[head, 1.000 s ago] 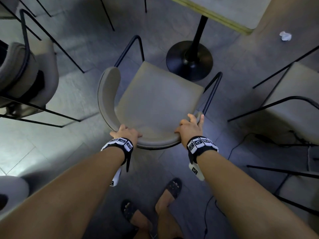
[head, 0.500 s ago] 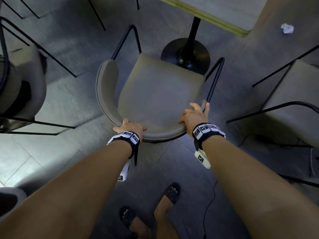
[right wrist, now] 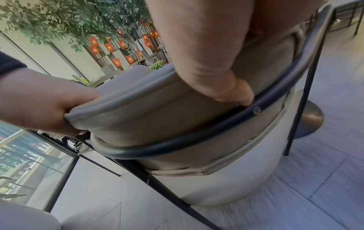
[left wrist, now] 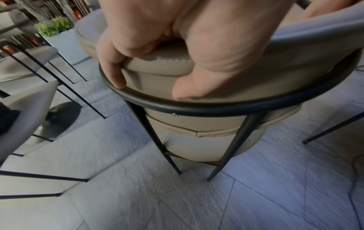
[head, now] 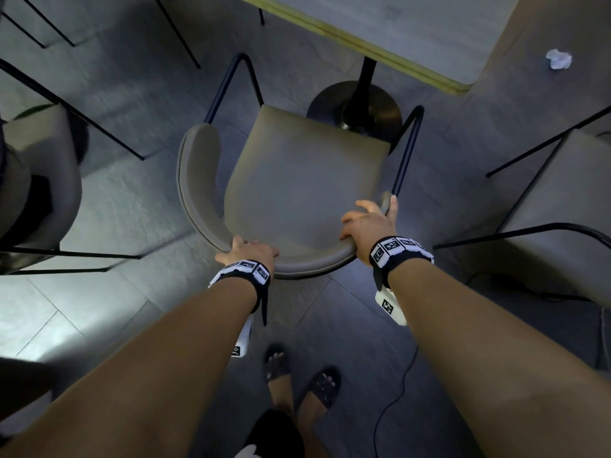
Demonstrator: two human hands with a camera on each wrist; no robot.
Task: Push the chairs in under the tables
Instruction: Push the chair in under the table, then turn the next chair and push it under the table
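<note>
Chair [head: 297, 180] backrest gripped by both hands, fingers [left wrist: 110, 68] partly hidden behind padding

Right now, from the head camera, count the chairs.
3. The centre chair, gripped by the left hand and right hand; the left chair at the left edge; the right chair at the right edge. The black legs at the top may belong to more, out of frame.

The left hand [left wrist: 177, 46] is gripping the curved beige padded backrest [left wrist: 226, 80] of the black-metal-framed chair.
</note>
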